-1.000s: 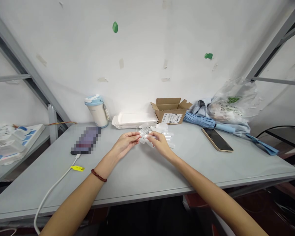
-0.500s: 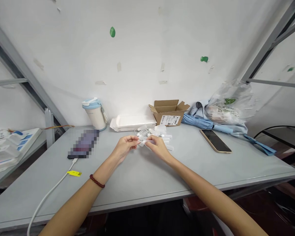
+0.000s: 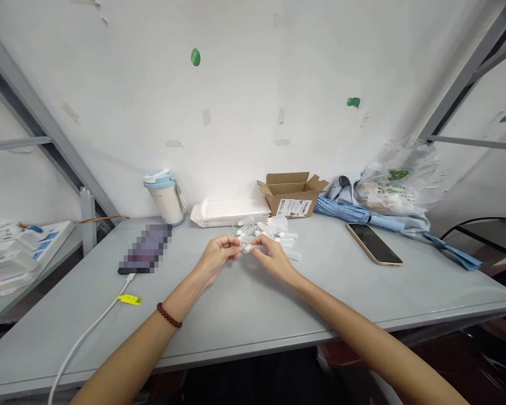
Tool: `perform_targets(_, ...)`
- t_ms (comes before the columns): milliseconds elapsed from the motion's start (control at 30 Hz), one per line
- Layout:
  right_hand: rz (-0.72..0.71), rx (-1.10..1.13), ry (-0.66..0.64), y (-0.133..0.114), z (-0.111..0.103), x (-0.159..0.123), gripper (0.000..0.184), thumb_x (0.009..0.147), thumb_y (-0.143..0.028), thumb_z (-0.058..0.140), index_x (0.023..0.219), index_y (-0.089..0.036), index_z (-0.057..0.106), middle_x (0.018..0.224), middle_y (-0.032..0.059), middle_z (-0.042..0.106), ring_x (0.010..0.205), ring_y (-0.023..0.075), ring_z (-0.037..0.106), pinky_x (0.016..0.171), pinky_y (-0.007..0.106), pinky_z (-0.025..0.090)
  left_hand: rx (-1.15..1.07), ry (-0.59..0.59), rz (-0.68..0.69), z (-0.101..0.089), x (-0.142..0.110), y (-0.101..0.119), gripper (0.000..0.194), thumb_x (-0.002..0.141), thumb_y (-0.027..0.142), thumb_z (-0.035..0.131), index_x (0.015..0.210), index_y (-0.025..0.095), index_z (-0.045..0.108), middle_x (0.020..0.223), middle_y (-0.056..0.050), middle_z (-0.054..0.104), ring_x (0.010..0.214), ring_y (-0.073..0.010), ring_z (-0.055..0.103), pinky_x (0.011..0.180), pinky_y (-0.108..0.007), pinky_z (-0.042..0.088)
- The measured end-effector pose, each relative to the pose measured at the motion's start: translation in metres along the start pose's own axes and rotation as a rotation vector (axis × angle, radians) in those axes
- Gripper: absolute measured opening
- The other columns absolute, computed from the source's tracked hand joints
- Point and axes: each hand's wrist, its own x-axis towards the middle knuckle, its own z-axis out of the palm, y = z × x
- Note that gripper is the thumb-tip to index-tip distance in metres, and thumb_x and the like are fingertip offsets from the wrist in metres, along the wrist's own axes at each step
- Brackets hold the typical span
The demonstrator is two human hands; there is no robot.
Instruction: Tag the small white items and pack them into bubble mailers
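My left hand (image 3: 223, 250) and my right hand (image 3: 270, 254) meet over the middle of the table, fingertips close together. Between them is a small clear and white plastic piece (image 3: 246, 246); fingers partly cover it and its kind cannot be made out. Both hands are closed in a pinch on it, one from each side. Just behind and to the right of my fingers lies a loose pile of small clear plastic tubes (image 3: 287, 236), some with white ends. A clump of translucent white plastic (image 3: 278, 224) sits at the back of that pile.
Behind the pile stand an open cardboard box (image 3: 295, 203) and a stack of white flat packs (image 3: 231, 211). A cup (image 3: 166, 197) and a cabled phone (image 3: 147, 247) are on the left. Another phone (image 3: 373, 244), a blue umbrella (image 3: 346, 211) and a plastic bag (image 3: 398, 180) are right.
My fingertips have shifted slightly and the clear piece between them shows more plainly. The whole view has moved a little; the things on the table stay where they were.
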Motion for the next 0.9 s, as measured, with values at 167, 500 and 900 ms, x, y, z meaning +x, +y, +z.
perform_targets(167, -0.004, 0.009, -0.02, 0.0, -0.002, 0.0, 0.019, 0.078, -0.034, 0.05, 0.084, -0.017, 0.056, 0.08, 0.0009, 0.057, 0.072, 0.014, 0.051, 0.061, 0.024, 0.042, 0.009, -0.007, 0.002, 0.001, -0.001, 0.0, 0.022, 0.054, 0.023, 0.077, 0.069, 0.014, 0.064, 0.063, 0.002, 0.057, 0.055, -0.008, 0.049, 0.059, -0.023, 0.04)
perform_targets(500, -0.02, 0.134, -0.009, -0.001, -0.004, 0.007, 0.02, 0.078, -0.036, 0.052, 0.083, -0.018, 0.058, 0.084, 0.0013, 0.058, 0.069, 0.0127, 0.05, 0.059, 0.024, 0.041, -0.111, -0.116, -0.058, -0.002, 0.0, 0.013, 0.03, 0.068, 0.037, 0.072, 0.083, 0.011, 0.067, 0.072, -0.006, 0.065, 0.06, -0.0101, 0.053, 0.059, -0.024, 0.041)
perform_targets(900, 0.014, 0.092, -0.036, 0.001, -0.003, 0.003, 0.019, 0.079, -0.036, 0.051, 0.08, -0.018, 0.057, 0.081, 0.001, 0.058, 0.069, 0.0129, 0.051, 0.056, 0.023, 0.039, 0.15, -0.068, 0.033, 0.001, -0.004, 0.01, 0.023, 0.064, 0.035, 0.073, 0.06, 0.013, 0.064, 0.062, -0.002, 0.06, 0.056, -0.0109, 0.049, 0.057, -0.025, 0.039)
